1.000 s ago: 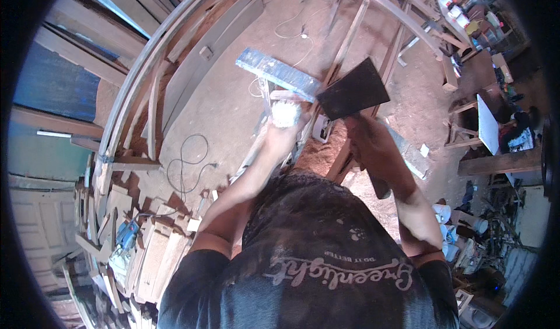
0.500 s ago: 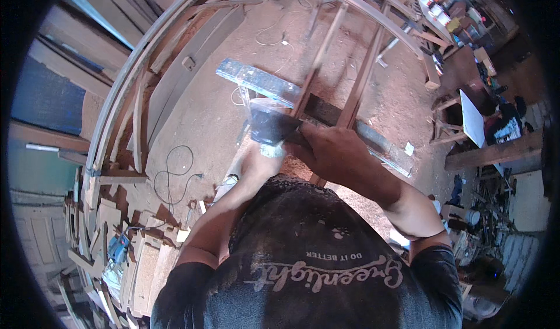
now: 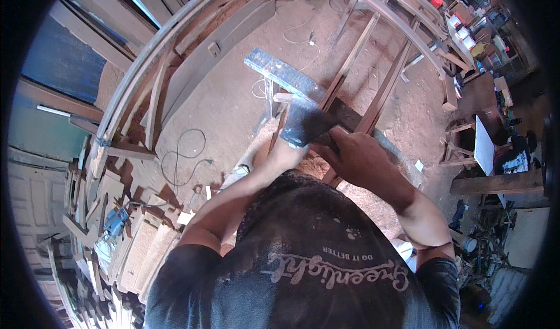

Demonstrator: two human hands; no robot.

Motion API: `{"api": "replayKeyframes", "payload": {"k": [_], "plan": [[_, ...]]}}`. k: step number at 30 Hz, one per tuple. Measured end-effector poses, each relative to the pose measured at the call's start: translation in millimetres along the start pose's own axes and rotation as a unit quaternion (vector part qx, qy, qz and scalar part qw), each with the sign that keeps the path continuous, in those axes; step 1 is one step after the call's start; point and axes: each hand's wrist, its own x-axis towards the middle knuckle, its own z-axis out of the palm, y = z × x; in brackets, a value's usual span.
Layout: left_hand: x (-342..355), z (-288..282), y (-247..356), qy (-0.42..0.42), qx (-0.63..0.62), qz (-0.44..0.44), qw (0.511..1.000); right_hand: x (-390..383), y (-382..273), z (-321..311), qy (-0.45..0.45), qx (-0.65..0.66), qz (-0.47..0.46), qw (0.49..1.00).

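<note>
My right hand (image 3: 356, 157) is closed round a dark, flat-bladed scraper (image 3: 309, 122), its blade tilted across the top of my left hand (image 3: 286, 154). My left hand is curled beneath the blade on a whitish item, which the blade mostly hides. Just beyond both hands, a speckled blue-painted board (image 3: 283, 72) lies crosswise on a pale support. Dark brown timber rails (image 3: 382, 95) run away behind the hands, and reddish shavings show below them.
Curved timber strips (image 3: 137, 78) arch along the left and back. Offcuts (image 3: 146, 247) and a blue power tool (image 3: 116, 218) lie lower left, near a looped cable. At right stand a white panel (image 3: 484, 145) on a wooden frame and cluttered shelves (image 3: 466, 31).
My right hand has swung down and leftward, bringing the blade from right of my left hand to over the whitish item. The whole view has shifted slightly.
</note>
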Motion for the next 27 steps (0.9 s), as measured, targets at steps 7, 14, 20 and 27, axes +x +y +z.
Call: {"api": "replayKeyframes", "payload": {"k": [7,14,20,27], "plan": [[-14,-8,-10,-0.121,0.116,-0.131,0.977,-17,-15,-37,0.204,0.188,-0.107,0.955],[-7,2,-14,-0.003,0.089,0.025,0.996,-15,6,13,0.015,0.004,-0.021,1.0],[-27,-3,-52,-0.044,0.116,0.039,0.992,-22,-7,-17,0.207,0.216,-0.087,0.95],[-24,1,-28,-0.001,-0.044,-0.011,0.999,-4,21,37,0.078,-0.021,0.01,0.997]]}}
